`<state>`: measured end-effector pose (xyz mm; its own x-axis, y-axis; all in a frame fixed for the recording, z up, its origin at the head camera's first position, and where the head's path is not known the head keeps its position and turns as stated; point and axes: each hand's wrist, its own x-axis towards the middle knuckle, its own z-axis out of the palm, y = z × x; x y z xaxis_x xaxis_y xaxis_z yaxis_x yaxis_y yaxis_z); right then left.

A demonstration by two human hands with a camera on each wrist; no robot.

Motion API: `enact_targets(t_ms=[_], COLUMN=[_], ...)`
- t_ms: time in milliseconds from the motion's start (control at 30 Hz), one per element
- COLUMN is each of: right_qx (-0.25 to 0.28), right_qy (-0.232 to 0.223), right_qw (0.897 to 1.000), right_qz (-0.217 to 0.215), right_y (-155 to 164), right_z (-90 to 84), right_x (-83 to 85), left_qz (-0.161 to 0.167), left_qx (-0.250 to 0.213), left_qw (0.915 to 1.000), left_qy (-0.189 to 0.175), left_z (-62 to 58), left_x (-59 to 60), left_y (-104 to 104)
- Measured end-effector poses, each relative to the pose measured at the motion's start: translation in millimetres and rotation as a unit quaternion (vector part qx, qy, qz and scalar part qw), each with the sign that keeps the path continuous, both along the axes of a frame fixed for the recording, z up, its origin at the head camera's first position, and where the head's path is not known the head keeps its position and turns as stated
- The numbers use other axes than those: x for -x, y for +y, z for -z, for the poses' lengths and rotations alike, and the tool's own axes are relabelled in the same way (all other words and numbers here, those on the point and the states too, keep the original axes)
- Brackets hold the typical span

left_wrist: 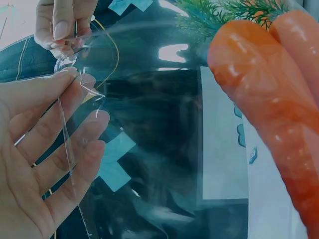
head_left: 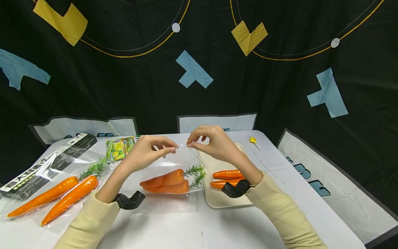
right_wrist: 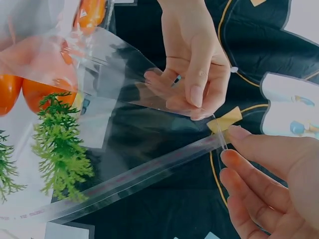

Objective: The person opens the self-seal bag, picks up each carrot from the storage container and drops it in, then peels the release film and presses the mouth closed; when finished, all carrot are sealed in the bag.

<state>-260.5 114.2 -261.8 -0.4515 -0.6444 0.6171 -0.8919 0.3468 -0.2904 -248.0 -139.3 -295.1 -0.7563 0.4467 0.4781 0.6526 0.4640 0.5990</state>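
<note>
A clear plastic bag [right_wrist: 154,167] hangs between my two hands. Inside it are two orange carrots [head_left: 166,179] with feathery green tops [head_left: 196,172]. My left hand [head_left: 147,152] pinches the film at the bag's edge between thumb and forefinger; in the left wrist view its other fingers spread behind the film. Opposite, my right hand [head_left: 212,142] grips a corner of the bag with thumb and forefinger, close by the strip [right_wrist: 149,167] along its edge. The fingertips of both hands are close together, a small gap apart.
At the left, a second clear bag holds two long carrots [head_left: 69,199], beside a black and white box [head_left: 51,162]. A yellow-green packet [head_left: 119,148] lies behind my left hand. Under my right forearm is a cream tray [head_left: 217,202] with carrots [head_left: 228,174]. A yellow-tipped stick [head_left: 253,140] lies back right.
</note>
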Motion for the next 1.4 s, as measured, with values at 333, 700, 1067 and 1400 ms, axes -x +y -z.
enact_targets(t_ms=[333, 700, 1067, 1400], right_qx=[0.028, 0.054, 0.073, 0.084], right_qy=[0.014, -0.002, -0.032, -0.054], right_qw=[0.999, 0.999, 0.997, 0.994], right_qz=[-0.017, -0.009, 0.012, 0.043], right_y=[3.6, 13.8, 24.4, 38.1], right_z=[-4.9, -6.5, 0.7, 11.2], right_x=[-3.7, -8.3, -12.5, -18.6], left_qz=[-0.021, -0.034, -0.052, -0.058], left_qx=[-0.01, -0.026, -0.033, -0.048], left_qw=[0.9997, 0.9991, 0.9977, 0.9961], left_qy=[0.001, 0.007, 0.027, 0.045], left_z=[-9.0, -17.8, -23.6, -29.4], left_x=[-0.5, -1.7, -3.4, -6.4], left_y=[-4.5, -10.1, -13.9, -22.0])
